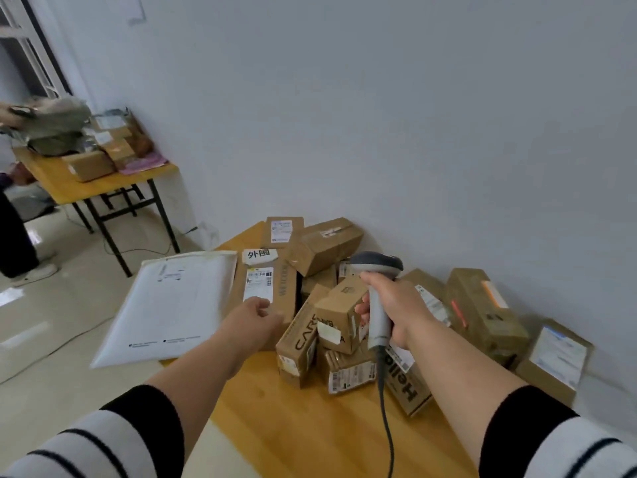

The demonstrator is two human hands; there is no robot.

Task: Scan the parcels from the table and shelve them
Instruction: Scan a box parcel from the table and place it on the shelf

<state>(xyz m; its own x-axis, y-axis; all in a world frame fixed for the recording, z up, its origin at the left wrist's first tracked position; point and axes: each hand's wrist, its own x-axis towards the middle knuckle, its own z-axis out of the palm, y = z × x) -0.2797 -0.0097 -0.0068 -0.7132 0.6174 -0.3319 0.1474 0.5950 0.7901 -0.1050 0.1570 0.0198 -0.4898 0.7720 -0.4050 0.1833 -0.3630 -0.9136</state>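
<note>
Left hand pinches the white mailer off the table's left edge (label up, ready); right hand grips the scanner.

A honey-yellow wooden desk is seen at the lower centre of the frame. On it, brown cardboard parcels bearing white labels are piled, some printed with black lettering. A white padded envelope with small black print is shown at centre left. A grey scanner with a dark grey cable is seen at centre right. White sleeves with thin black stripes and black cuffs are seen at the bottom. A second yellow desk with black legs is seen at upper left, against a pale grey-white wall.
</note>
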